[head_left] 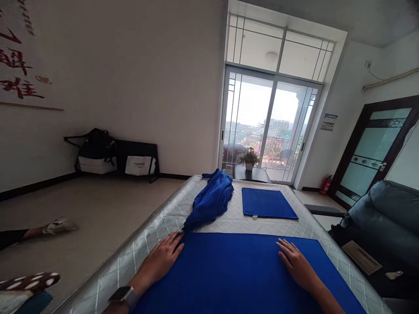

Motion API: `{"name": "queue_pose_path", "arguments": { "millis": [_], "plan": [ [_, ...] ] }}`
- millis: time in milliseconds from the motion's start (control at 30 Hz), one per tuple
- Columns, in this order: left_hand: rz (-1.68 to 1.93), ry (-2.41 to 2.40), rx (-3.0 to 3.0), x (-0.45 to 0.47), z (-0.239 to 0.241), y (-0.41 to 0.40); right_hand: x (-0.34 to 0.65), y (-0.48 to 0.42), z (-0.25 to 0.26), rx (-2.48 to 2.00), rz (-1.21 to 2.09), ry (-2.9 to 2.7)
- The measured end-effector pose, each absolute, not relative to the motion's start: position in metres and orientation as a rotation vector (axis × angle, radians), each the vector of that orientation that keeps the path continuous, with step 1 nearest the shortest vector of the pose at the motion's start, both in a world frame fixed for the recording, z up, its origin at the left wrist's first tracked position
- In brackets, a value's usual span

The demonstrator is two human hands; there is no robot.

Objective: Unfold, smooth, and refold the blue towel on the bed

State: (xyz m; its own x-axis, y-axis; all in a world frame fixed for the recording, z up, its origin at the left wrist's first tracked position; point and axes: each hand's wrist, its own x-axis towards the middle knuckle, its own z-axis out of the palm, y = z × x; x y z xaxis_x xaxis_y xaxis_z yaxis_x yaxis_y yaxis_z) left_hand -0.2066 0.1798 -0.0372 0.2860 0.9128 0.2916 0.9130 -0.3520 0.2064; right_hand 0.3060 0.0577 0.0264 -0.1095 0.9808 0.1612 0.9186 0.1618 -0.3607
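A large blue cloth (229, 270) lies flat and smooth across the near part of a white quilted mattress (163, 222). My left hand (165, 255) rests with fingers stretched out on its left edge, near the far left corner. On the cloth's right side, close to the far edge, my right hand (294, 261) lies flat with fingers spread. Past my left hand is a crumpled blue cloth (214, 196), its tip near my fingertips. Farther off to the right, a neatly folded blue cloth (269, 203) shows a small white tag on its near edge.
Beyond the mattress, a potted plant (249, 159) stands on a dark chair (252, 174) before glass sliding doors (275, 126). A dark armchair (386, 222) is at right. Another person's foot (60, 226) shows at left. Bags sit on a black bench (137, 150) by the wall.
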Motion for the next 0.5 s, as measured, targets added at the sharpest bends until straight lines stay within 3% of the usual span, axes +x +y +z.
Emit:
{"name": "queue_pose_path", "arguments": {
  "millis": [500],
  "plan": [
    [-0.510, -1.870, -2.487, -0.197, -0.022, 0.172, 0.313, 0.063, 0.016, -1.814, 0.226, -2.091]
  ]
}}
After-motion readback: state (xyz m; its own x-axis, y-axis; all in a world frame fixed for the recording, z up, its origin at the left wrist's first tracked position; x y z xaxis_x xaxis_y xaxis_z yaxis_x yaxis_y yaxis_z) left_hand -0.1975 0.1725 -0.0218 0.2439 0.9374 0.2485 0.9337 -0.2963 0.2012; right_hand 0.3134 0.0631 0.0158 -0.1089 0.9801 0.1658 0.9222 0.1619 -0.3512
